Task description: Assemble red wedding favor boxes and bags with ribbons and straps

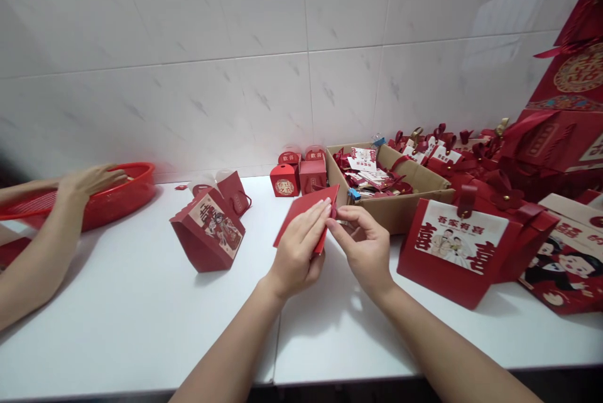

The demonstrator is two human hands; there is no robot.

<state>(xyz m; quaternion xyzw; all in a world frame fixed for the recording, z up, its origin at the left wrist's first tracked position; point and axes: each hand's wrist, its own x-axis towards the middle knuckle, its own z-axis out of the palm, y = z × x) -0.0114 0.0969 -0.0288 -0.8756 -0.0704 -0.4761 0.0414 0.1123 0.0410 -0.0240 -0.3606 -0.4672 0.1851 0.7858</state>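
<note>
A red gift box (301,207) is held up over the white table (221,327), tilted, with its plain face upward. My left hand (304,240) wraps round it, fingers laid along its near side. At the box's right edge, my right hand (365,243) pinches with thumb and forefinger; a small dark red bit, perhaps a strap or ribbon, shows there. What lies between those fingertips is mostly hidden. Just beyond the hands stands an open cardboard box (391,208) holding red straps and printed cards (365,164).
To the right stand a red gift box with a white card (455,243) and several more boxes and bags. Left of my hands are a red printed box (210,230) and small red boxes (285,180). Another person's hands (89,186) reach into a red plastic basket (117,202). A tiled wall backs the table.
</note>
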